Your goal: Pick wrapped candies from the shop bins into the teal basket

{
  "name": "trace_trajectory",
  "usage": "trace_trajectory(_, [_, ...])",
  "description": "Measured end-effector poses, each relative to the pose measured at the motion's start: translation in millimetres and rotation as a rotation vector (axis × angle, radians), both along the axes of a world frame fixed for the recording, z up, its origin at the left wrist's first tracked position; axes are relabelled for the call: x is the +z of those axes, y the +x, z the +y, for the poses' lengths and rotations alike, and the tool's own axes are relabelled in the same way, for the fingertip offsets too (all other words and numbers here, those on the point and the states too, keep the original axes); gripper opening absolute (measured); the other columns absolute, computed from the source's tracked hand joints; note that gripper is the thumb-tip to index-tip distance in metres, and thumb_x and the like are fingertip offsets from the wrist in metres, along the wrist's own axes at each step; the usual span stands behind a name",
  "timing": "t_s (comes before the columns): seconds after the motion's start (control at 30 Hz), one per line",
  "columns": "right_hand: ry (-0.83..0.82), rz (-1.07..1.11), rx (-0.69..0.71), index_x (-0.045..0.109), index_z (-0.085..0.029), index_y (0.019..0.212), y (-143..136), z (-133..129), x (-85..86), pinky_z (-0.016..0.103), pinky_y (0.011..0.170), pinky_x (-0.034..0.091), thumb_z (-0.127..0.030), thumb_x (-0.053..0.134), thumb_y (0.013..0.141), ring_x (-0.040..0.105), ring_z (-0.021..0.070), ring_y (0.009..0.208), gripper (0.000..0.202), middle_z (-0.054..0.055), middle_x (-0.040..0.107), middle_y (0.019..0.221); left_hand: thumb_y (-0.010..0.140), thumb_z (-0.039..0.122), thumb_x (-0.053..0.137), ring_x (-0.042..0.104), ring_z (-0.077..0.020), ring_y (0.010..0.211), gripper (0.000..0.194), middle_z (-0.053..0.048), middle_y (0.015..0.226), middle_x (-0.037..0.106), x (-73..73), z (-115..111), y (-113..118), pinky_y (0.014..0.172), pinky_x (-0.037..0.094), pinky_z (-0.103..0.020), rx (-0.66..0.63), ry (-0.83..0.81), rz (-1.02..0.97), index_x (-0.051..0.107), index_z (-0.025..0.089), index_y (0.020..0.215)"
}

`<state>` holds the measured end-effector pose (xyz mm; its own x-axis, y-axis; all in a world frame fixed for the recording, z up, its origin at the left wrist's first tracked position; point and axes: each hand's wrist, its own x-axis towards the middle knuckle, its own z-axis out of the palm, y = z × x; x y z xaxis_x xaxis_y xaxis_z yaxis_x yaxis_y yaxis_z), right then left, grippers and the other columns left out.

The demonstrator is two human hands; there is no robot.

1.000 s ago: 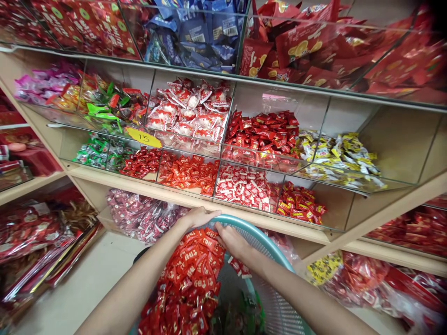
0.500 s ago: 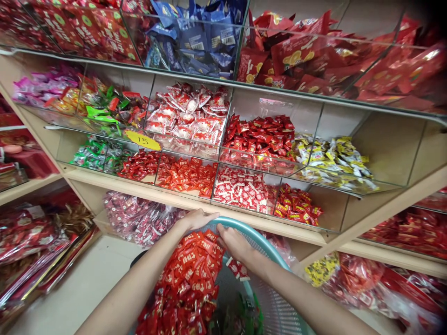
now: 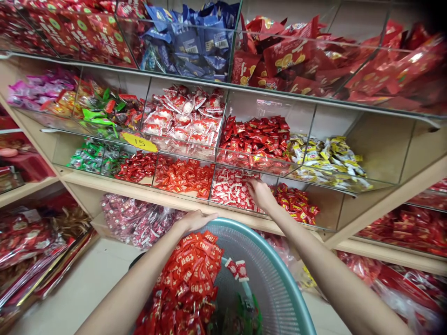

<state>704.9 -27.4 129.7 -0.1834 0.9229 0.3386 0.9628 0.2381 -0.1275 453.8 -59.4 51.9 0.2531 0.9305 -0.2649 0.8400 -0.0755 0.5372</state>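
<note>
My left hand (image 3: 198, 220) is closed over the far rim of a teal plastic basket (image 3: 260, 236), its thumb lying along the edge. Red-wrapped candies (image 3: 190, 272) are heaped in the basket's left side. A few red-and-white wrapped candies (image 3: 237, 269) lie apart from that heap, with green-wrapped pieces (image 3: 249, 311) lower down. My right hand (image 3: 260, 193) reaches over the basket into a clear shelf compartment. Its fingers curl down among the red-and-white wrapped sweets (image 3: 230, 188) there; the fingertips are partly hidden.
Clear dividers (image 3: 211, 184) and a wooden shelf edge (image 3: 240, 214) border the compartments. Red-and-yellow candies (image 3: 296, 203) sit right of my right hand, orange-red ones (image 3: 183, 177) to the left. A yellow tag (image 3: 139, 142) reads 15. Bagged candy (image 3: 138, 218) lies below.
My right hand has moved up and right, out of the basket and into the compartment of red-and-white candies. My left hand stays on the rim.
</note>
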Motion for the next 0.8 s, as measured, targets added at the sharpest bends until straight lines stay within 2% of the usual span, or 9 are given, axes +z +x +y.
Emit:
trace_trajectory(0.17, [-0.041, 0.069, -0.051, 0.049, -0.018, 0.114, -7, 12, -4.3, 0.026, 0.073, 0.038, -0.019, 0.033, 0.085, 0.057, 0.0209, 0.091, 0.033, 0.011, 0.062, 0.101, 0.066, 0.074, 0.034, 0.061, -0.0273, 0.084, 0.069, -0.011, 0.087, 0.069, 2.6, 0, 1, 0.07, 0.04, -0.028, -0.002, -0.01, -0.002, 0.07, 0.017, 0.082])
trace_trajectory(0.3, [0.019, 0.148, -0.002, 0.049, -0.017, 0.114, -5, 9, -5.1, 0.027, 0.077, 0.039, -0.017, 0.036, 0.083, 0.056, 0.0202, 0.093, 0.034, 0.01, 0.061, 0.103, 0.065, 0.074, 0.035, 0.061, -0.0276, 0.086, 0.07, -0.011, 0.088, 0.069, 7.1, -2, 2, 0.072, 0.04, -0.028, 0.01, -0.025, -0.007, 0.07, 0.016, 0.085])
trace_trajectory(0.43, [0.162, 0.238, 0.157, 0.048, -0.017, 0.114, -1, -14, 1.5, 0.029, 0.08, 0.04, -0.017, 0.036, 0.083, 0.055, 0.0193, 0.094, 0.033, 0.009, 0.058, 0.106, 0.066, 0.074, 0.033, 0.061, -0.0275, 0.086, 0.071, -0.01, 0.088, 0.069, 9.4, -4, 3, 0.073, 0.041, -0.028, -0.009, -0.013, -0.011, 0.069, 0.018, 0.089])
trace_trajectory(0.5, [0.233, 0.291, 0.259, 0.047, -0.018, 0.115, -1, -35, 7.8, 0.03, 0.081, 0.04, -0.019, 0.036, 0.085, 0.053, 0.0187, 0.095, 0.032, 0.008, 0.057, 0.107, 0.066, 0.075, 0.032, 0.061, -0.0271, 0.086, 0.072, -0.009, 0.088, 0.069, 9.5, -5, 4, 0.072, 0.041, -0.028, -0.008, -0.009, -0.004, 0.069, 0.017, 0.09])
trace_trajectory(0.57, [0.229, 0.329, 0.348, 0.046, -0.02, 0.116, -5, -58, 11.1, 0.029, 0.081, 0.04, -0.02, 0.036, 0.086, 0.053, 0.0176, 0.094, 0.032, 0.008, 0.056, 0.105, 0.065, 0.076, 0.031, 0.061, -0.0271, 0.084, 0.074, -0.01, 0.086, 0.069, 9.1, -5, 4, 0.07, 0.041, -0.027, 0.007, -0.007, 0.016, 0.069, 0.016, 0.088])
trace_trajectory(0.67, [-0.003, 0.317, 0.453, 0.049, -0.021, 0.111, -12, -89, -1.3, 0.027, 0.075, 0.041, -0.018, 0.038, 0.085, 0.055, 0.0156, 0.085, 0.028, 0.006, 0.059, 0.097, 0.065, 0.077, 0.029, 0.062, -0.0278, 0.08, 0.076, -0.011, 0.081, 0.069, 8.1, -5, 6, 0.066, 0.041, -0.028, 0.026, -0.003, 0.05, 0.069, 0.015, 0.08])
trace_trajectory(0.8, [-0.402, 0.158, 0.48, 0.055, -0.019, 0.095, -19, -109, -51.4, 0.023, 0.066, 0.039, -0.011, 0.043, 0.077, 0.054, 0.0147, 0.076, 0.023, 0.003, 0.061, 0.084, 0.065, 0.076, 0.031, 0.062, -0.0276, 0.079, 0.073, -0.009, 0.08, 0.069, 7.8, -5, 6, 0.065, 0.041, -0.028, 0.03, 0.009, 0.035, 0.069, 0.015, 0.08])
